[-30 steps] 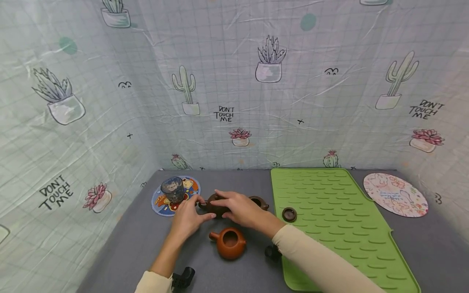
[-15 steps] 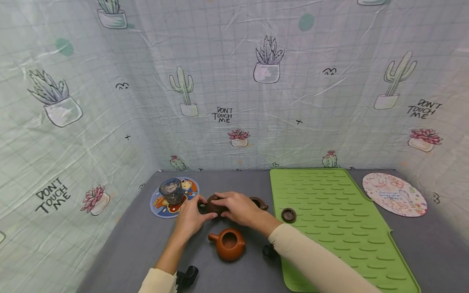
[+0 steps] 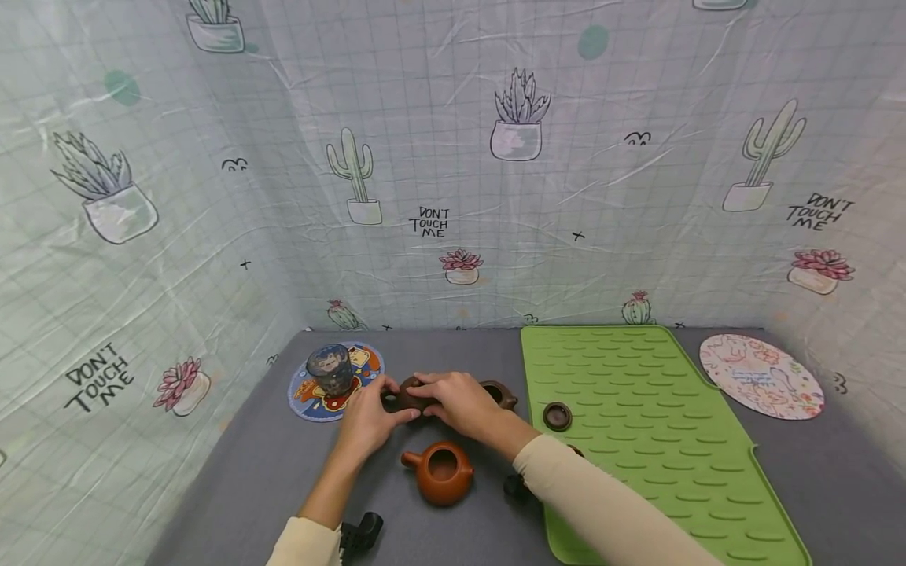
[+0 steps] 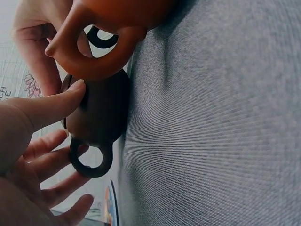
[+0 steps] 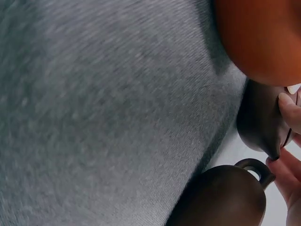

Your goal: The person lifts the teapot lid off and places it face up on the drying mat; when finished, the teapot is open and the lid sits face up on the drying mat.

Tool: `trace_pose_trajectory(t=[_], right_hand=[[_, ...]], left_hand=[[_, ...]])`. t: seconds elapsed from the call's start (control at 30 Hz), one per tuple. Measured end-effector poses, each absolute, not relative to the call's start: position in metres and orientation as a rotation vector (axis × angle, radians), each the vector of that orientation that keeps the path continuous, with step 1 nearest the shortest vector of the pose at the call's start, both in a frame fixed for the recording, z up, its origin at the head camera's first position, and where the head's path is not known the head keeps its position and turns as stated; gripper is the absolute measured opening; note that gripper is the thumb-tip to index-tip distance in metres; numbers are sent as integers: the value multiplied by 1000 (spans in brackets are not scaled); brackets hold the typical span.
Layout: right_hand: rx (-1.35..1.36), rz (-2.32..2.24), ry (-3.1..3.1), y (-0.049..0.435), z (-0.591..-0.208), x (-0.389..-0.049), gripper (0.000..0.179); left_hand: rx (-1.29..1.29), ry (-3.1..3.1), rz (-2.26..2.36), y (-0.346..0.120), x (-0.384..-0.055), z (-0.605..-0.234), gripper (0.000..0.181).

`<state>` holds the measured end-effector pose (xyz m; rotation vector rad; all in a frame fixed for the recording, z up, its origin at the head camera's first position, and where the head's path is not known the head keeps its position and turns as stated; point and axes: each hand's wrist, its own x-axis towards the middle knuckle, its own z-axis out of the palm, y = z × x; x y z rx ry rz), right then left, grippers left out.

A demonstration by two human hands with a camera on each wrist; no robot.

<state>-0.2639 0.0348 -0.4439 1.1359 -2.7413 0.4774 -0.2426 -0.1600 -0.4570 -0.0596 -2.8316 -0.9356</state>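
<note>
A dark brown teapot (image 3: 413, 397) stands between my two hands on the grey table. My left hand (image 3: 366, 417) holds it from the handle side, the thumb on the body near the lid and the fingers spread past the loop handle (image 4: 101, 173). My right hand (image 3: 460, 401) grips at its top from the spout side, thumb and fingers at the lid's rim; the hand hides much of the lid (image 5: 292, 127). Just behind the right hand sits a second dark teapot (image 3: 499, 393), lidless. Nearer me stands a lidless orange teapot (image 3: 443, 474).
A green ridged mat (image 3: 651, 440) lies right, bearing a dark round lid (image 3: 557, 417) and another lid (image 3: 576, 450) partly behind the right sleeve. A clear glass (image 3: 329, 369) stands on a blue patterned coaster (image 3: 300, 405). A pink patterned oval mat (image 3: 763, 376) is far right.
The left hand shifts slightly toward the right hand early on, then both stay nearly still at the dark teapot. The right forearm lowers a little, uncovering part of a second lid on the mat.
</note>
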Motion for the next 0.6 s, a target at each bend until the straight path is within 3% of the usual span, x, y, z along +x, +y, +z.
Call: trace_pose_trajectory(t=[0.6], right_hand=[[1154, 501, -2727, 34, -442, -263, 45]], left_hand=[[-105, -2840, -856, -160, -240, -455, 41]])
